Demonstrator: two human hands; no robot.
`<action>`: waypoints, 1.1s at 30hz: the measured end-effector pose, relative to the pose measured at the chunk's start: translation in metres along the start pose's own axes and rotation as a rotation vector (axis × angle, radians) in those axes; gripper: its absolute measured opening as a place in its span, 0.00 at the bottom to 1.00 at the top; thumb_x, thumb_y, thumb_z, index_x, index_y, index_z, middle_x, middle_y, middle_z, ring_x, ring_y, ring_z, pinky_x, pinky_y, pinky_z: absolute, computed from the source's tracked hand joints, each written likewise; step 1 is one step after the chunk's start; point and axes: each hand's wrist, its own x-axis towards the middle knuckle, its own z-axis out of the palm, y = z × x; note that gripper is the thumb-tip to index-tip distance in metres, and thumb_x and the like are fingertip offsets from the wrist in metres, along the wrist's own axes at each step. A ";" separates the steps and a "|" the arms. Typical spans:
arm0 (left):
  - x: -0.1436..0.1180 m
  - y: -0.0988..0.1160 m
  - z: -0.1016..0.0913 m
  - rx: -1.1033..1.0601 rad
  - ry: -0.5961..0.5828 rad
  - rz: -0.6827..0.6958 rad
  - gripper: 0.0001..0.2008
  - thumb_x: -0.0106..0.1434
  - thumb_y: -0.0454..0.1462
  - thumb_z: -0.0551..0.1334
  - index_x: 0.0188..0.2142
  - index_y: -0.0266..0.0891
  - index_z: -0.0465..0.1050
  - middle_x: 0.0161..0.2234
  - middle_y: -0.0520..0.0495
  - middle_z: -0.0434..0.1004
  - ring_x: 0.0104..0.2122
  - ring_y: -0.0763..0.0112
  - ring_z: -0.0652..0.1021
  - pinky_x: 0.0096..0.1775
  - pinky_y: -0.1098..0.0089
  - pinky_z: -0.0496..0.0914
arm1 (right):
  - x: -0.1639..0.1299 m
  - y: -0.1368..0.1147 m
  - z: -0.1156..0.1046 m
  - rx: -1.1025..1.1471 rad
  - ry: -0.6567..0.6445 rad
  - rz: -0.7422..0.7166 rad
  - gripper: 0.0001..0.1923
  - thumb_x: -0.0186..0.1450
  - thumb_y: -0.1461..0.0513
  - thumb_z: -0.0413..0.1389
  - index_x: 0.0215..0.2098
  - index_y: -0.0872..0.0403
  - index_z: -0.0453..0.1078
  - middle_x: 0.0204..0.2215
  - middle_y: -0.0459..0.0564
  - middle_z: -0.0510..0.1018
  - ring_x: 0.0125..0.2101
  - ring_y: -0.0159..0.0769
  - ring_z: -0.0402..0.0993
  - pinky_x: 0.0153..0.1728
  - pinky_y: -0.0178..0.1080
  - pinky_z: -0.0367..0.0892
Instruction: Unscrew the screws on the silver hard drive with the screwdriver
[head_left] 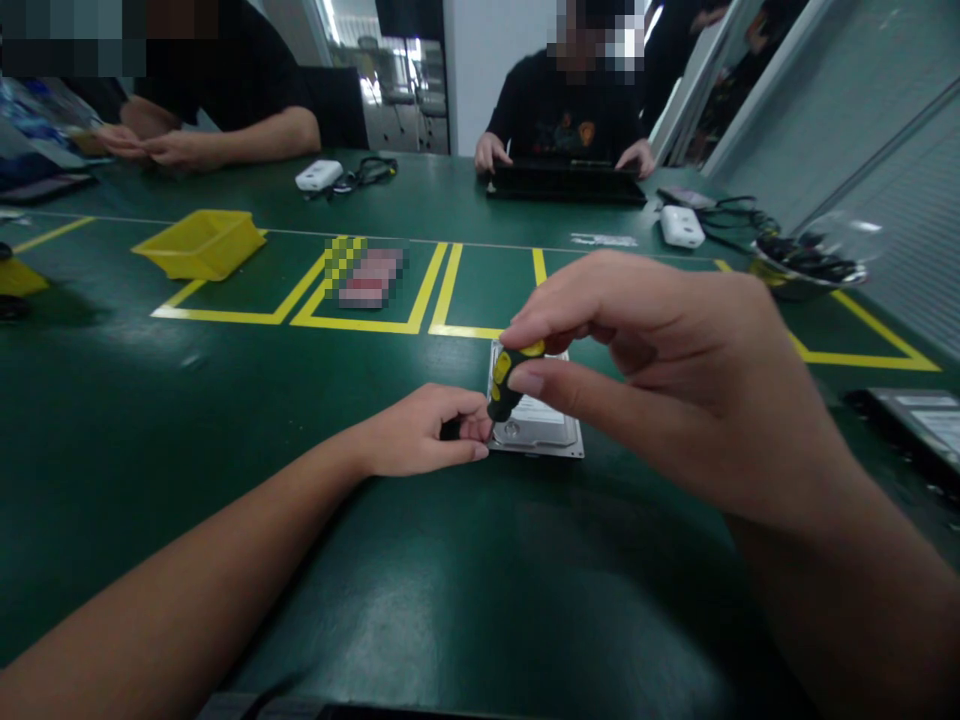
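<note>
A big green table (150,420) has yellow lines (360,322) on it. A yellow tray (201,243) sits at the left. Two people sit at the far side. Behind them, bright light comes through a window (390,60). A grey wall (862,110) is on the right.

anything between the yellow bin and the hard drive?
Head view: only bare green table and yellow floor-tape lines between yellow bin and hard drive.

Yellow bin (201,243) sits on the green table (135,420) left of the taped yellow boxes (360,322). Far side, one person types at a black keyboard (566,184); another's forearms rest at the left. White boxes (318,175) (682,226) lie by black cables (373,169).
</note>
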 end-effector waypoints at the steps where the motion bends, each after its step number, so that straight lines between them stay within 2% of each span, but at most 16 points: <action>1: 0.000 0.000 0.000 -0.005 0.004 0.002 0.06 0.64 0.38 0.64 0.37 0.36 0.73 0.32 0.52 0.75 0.31 0.74 0.74 0.34 0.73 0.67 | 0.000 0.000 0.001 -0.022 0.010 -0.005 0.04 0.66 0.63 0.61 0.39 0.54 0.75 0.37 0.45 0.79 0.39 0.31 0.75 0.39 0.36 0.71; 6: 0.000 0.001 0.000 -0.040 0.008 0.010 0.05 0.63 0.37 0.64 0.36 0.36 0.72 0.30 0.53 0.74 0.30 0.75 0.74 0.34 0.74 0.67 | 0.002 -0.001 0.002 -0.094 0.008 -0.011 0.01 0.66 0.64 0.60 0.36 0.53 0.74 0.33 0.44 0.78 0.35 0.31 0.74 0.36 0.36 0.70; 11: -0.001 0.001 0.001 -0.036 0.012 0.012 0.06 0.64 0.37 0.64 0.37 0.36 0.72 0.30 0.53 0.74 0.30 0.75 0.74 0.33 0.74 0.67 | 0.003 -0.001 0.003 -0.023 0.012 -0.011 0.04 0.66 0.65 0.60 0.41 0.54 0.74 0.37 0.45 0.79 0.37 0.31 0.75 0.39 0.36 0.71; 14: -0.001 0.000 0.001 -0.013 0.013 0.014 0.07 0.64 0.38 0.64 0.36 0.36 0.72 0.32 0.51 0.75 0.32 0.73 0.75 0.35 0.72 0.68 | 0.003 -0.003 0.003 0.009 -0.020 -0.007 0.06 0.66 0.65 0.59 0.42 0.53 0.75 0.38 0.45 0.79 0.38 0.31 0.75 0.40 0.35 0.71; 19: -0.001 0.001 0.001 -0.004 0.000 -0.002 0.08 0.65 0.39 0.63 0.37 0.35 0.72 0.36 0.49 0.76 0.36 0.69 0.76 0.38 0.70 0.69 | 0.003 -0.004 0.001 0.016 -0.038 -0.041 0.06 0.66 0.66 0.59 0.42 0.57 0.75 0.38 0.47 0.79 0.40 0.30 0.75 0.44 0.34 0.72; 28: -0.001 0.002 0.000 0.020 0.034 0.014 0.08 0.63 0.39 0.64 0.36 0.35 0.72 0.34 0.49 0.74 0.36 0.69 0.73 0.39 0.69 0.67 | 0.002 -0.002 -0.001 0.096 -0.072 0.003 0.14 0.65 0.70 0.57 0.45 0.48 0.76 0.44 0.45 0.81 0.46 0.35 0.77 0.49 0.38 0.73; 33: -0.001 0.000 0.001 0.000 0.017 0.024 0.08 0.64 0.39 0.63 0.36 0.35 0.72 0.32 0.50 0.74 0.32 0.72 0.73 0.35 0.72 0.66 | 0.003 -0.001 0.000 0.094 -0.064 -0.028 0.11 0.66 0.69 0.57 0.45 0.56 0.76 0.44 0.48 0.82 0.45 0.33 0.77 0.48 0.36 0.72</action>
